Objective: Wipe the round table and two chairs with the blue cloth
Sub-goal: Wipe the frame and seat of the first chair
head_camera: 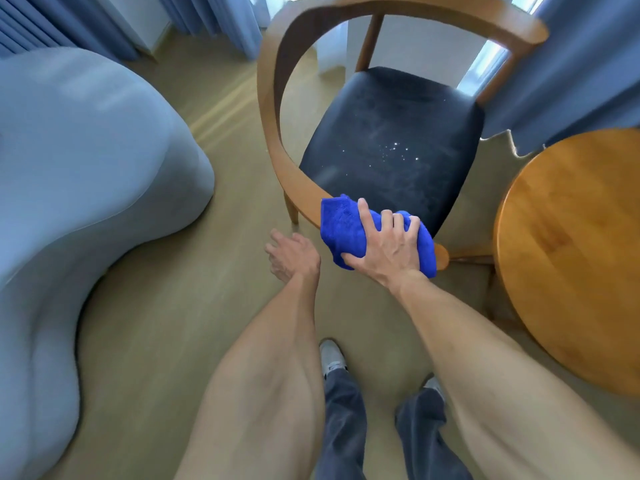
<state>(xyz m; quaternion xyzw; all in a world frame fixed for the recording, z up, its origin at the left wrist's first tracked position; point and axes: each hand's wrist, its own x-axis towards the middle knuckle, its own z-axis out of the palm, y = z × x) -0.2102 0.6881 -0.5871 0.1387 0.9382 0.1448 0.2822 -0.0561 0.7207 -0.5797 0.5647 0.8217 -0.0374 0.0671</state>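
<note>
A wooden chair point(273, 109) with a curved armrest rail and a dark seat point(391, 140) stands ahead of me. My right hand point(388, 244) presses the bright blue cloth point(341, 226) onto the near end of the chair's wooden rail, fingers spread over the cloth. My left hand point(291, 256) hovers just left of the cloth, below the rail, holding nothing, fingers loosely curled. The round wooden table point(575, 244) sits at the right, close to the chair. Only one chair is in view.
A large pale blue sofa point(79, 161) fills the left side. Blue curtains point(571, 64) hang behind the chair and over the table's far edge. Wood floor point(235, 216) runs between sofa and chair. My legs and grey shoes point(332, 358) are below.
</note>
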